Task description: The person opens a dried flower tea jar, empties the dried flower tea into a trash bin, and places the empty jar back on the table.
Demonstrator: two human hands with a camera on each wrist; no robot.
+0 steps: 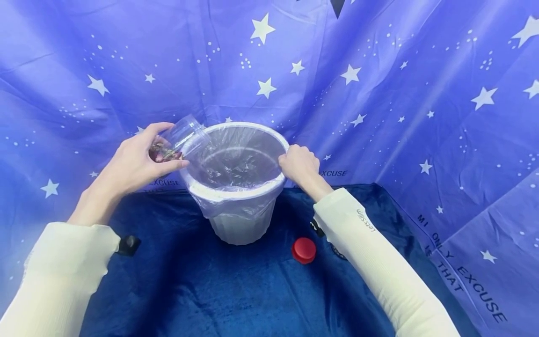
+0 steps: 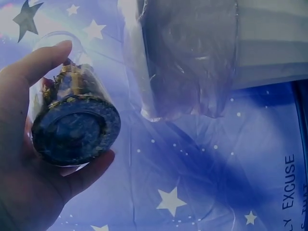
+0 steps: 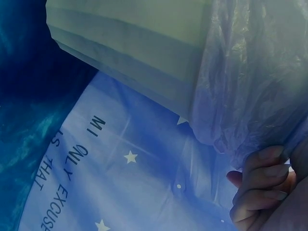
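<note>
My left hand [image 1: 141,157] grips a clear plastic jar [image 1: 184,133] around its base end, tilted with its mouth over the left rim of a white trash bin [image 1: 242,229]. Dried plant-like bits [image 2: 72,82] lie gathered toward the jar's bottom, seen closely in the left wrist view. A thin clear liner bag [image 1: 236,164] lines the bin and folds down over its rim. On the bin's right side, my right hand [image 1: 301,164] holds the rim and liner with curled fingers [image 3: 260,187]. Its thumb is mostly hidden in the head view.
A red round lid [image 1: 303,250] lies on the dark blue cloth [image 1: 219,299] right of the bin. Behind the bin hangs a blue curtain [image 1: 320,103] with white stars. Something dark lies partly hidden under the right sleeve [image 1: 379,276].
</note>
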